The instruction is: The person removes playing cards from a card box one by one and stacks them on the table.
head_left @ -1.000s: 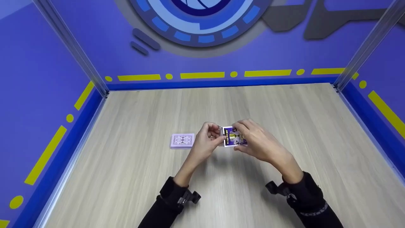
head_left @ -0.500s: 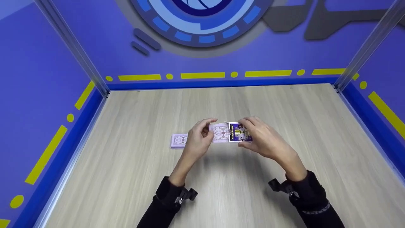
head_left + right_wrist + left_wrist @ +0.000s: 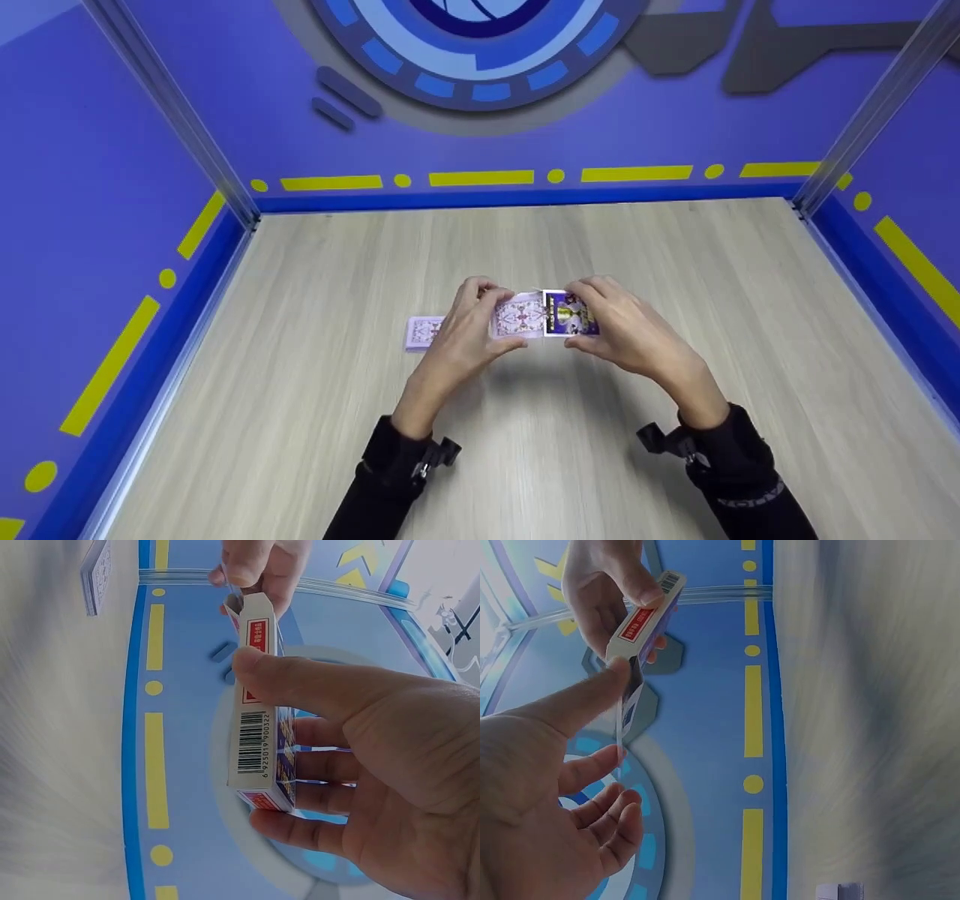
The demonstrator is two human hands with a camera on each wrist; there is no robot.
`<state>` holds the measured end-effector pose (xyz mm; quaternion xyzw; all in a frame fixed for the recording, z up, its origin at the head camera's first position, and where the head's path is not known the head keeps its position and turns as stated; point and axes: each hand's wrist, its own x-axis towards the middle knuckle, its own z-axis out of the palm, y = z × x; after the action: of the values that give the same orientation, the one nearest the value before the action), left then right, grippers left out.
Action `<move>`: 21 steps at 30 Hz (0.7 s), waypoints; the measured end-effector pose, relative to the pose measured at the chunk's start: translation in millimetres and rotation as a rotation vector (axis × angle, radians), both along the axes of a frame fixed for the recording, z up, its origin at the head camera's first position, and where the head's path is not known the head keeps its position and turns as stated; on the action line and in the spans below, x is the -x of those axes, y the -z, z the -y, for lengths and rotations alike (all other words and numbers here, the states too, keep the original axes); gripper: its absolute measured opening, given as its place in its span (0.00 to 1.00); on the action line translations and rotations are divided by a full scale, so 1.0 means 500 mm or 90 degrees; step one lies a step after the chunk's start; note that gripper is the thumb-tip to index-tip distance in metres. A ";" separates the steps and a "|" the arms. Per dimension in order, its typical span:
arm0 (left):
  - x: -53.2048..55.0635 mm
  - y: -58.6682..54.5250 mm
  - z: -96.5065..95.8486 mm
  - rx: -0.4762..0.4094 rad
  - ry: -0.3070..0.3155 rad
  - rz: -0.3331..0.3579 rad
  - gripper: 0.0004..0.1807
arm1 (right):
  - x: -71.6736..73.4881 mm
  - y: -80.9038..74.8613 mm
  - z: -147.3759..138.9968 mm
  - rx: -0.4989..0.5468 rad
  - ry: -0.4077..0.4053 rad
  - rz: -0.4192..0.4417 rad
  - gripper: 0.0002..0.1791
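A small purple playing-card box (image 3: 567,313) with white edges is held above the table in my right hand (image 3: 634,330). The thumb lies on its barcoded side and the fingers stand along the other side. Lilac patterned playing cards (image 3: 519,316) stick out of its left end. My left hand (image 3: 461,330) holds these cards with thumb and index finger on opposite edges; in the left wrist view, the card edge (image 3: 619,731) looks thin. The box's end flap (image 3: 259,606) is folded open. A stack of lilac cards (image 3: 424,332) lies on the table, partly behind my left hand.
The wood-grain table (image 3: 315,435) is bounded by a blue back wall (image 3: 480,150) and blue panels on the left and right. Metal posts stand in the back corners. A wrist camera (image 3: 433,456) sits on each black sleeve.
Cards have come out of the box's left end. The left hand has moved left, then shifted its thumb and index finger to the cards' edges. The box moved slightly right and back.
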<state>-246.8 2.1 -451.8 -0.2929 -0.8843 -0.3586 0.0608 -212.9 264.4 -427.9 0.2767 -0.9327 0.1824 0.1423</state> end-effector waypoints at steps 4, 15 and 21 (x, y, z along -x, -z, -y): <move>0.003 0.003 0.002 0.073 0.017 -0.047 0.39 | 0.001 0.002 0.001 -0.003 -0.005 -0.002 0.40; 0.016 -0.004 0.024 0.106 0.034 -0.122 0.36 | 0.004 -0.002 -0.005 0.004 0.013 0.018 0.41; 0.026 -0.013 0.060 0.108 0.019 -0.134 0.37 | 0.004 -0.008 -0.022 0.014 0.036 0.033 0.40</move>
<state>-259.9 -27.8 -445.3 -0.3460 -0.8958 -0.2507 0.1227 -215.0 275.5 -423.9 0.2441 -0.9414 0.1958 0.1261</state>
